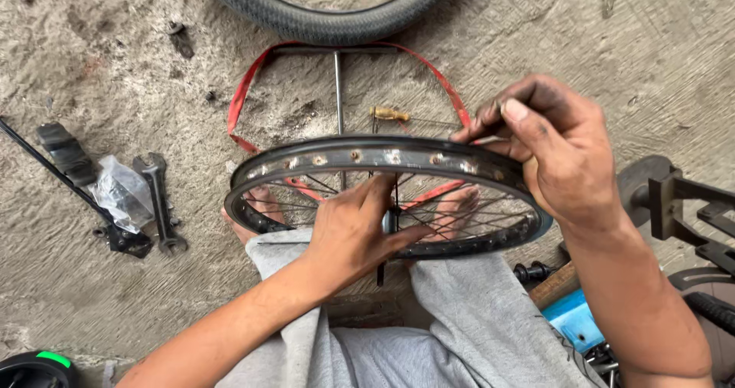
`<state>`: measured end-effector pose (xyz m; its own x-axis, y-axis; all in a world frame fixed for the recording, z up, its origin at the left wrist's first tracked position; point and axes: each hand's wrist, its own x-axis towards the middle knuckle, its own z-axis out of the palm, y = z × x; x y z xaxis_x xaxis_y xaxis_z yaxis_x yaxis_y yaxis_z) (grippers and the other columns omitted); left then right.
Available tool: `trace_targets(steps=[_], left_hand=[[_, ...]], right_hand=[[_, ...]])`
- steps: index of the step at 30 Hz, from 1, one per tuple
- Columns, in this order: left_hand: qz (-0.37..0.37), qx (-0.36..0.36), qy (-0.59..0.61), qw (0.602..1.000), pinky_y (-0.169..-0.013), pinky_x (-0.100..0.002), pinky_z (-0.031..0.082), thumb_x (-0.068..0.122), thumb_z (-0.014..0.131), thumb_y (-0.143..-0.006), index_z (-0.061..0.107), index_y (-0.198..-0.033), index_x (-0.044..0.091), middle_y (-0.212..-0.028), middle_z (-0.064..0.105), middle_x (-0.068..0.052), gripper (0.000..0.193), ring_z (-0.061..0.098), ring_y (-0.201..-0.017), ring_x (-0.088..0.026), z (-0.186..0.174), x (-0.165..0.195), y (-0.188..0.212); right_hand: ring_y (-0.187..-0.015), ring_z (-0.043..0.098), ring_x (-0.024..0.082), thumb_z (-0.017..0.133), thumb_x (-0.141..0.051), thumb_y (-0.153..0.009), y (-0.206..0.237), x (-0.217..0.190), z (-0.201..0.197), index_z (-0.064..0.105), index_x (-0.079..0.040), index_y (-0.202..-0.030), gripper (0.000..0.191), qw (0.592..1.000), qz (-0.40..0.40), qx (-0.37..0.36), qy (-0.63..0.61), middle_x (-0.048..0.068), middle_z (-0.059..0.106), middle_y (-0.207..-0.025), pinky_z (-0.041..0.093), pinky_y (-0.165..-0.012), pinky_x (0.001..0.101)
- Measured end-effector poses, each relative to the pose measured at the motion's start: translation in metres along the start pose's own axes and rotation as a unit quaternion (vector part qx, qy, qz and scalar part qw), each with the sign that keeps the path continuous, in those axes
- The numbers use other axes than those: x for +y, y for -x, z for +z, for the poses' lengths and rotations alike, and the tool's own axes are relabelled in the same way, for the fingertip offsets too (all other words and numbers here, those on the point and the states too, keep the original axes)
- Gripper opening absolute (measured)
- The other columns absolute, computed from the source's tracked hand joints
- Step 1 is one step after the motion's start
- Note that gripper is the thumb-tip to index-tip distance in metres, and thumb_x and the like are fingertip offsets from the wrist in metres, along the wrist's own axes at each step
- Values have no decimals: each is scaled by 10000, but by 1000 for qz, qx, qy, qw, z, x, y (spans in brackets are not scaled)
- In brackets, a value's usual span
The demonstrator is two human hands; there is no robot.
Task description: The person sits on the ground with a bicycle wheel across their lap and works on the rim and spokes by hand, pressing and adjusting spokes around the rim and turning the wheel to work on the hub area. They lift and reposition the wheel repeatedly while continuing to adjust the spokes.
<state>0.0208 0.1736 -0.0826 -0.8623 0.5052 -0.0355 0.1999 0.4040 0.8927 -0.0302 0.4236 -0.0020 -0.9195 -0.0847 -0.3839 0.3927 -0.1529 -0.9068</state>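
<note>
Tire (329,20), wrench (157,196) beyond rim (383,157)

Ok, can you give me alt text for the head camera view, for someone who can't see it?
A black spoked bicycle rim stands across the person's lap: the left hand rests on the spokes by the hub, while the right hand pinches a thin spoke at the rim's top edge. On the concrete floor lie a red rim strip, a tyre and a wrench.
</note>
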Motion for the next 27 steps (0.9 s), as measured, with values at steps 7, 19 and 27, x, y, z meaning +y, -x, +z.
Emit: trace_targets(steps=[7,19,27], left_hand=[[-93,-24,47,994,-576,-423,548,407,897,-736,650,-1208,30,-735,696,-148,653,707,-627,-304,6,1,-26],[-117,-72,182,974,-510,-377,466,320,855,-837,660,-1030,12,-621,601,-117,413,573,-541,-202,11,-25,-26],[-56,-167,168,970,-625,-375,550,360,833,-883,755,-1003,86,-842,759,-94,309,726,-705,-241,9,-19,29]], right_hand=[[-989,741,336,505,-45,-1167,-18,8,-7,586,27,-1169,109,998,-10,2,-56,151,657,-1022,660,-929,502],[-999,746,316,596,5,-1089,-32,1,-8,635,36,-1128,63,991,-96,-34,90,161,688,-1070,664,-874,440],[-913,765,291,826,-124,-747,30,-58,-16,761,-104,-941,206,805,-201,-182,528,138,731,-914,619,-823,370]])
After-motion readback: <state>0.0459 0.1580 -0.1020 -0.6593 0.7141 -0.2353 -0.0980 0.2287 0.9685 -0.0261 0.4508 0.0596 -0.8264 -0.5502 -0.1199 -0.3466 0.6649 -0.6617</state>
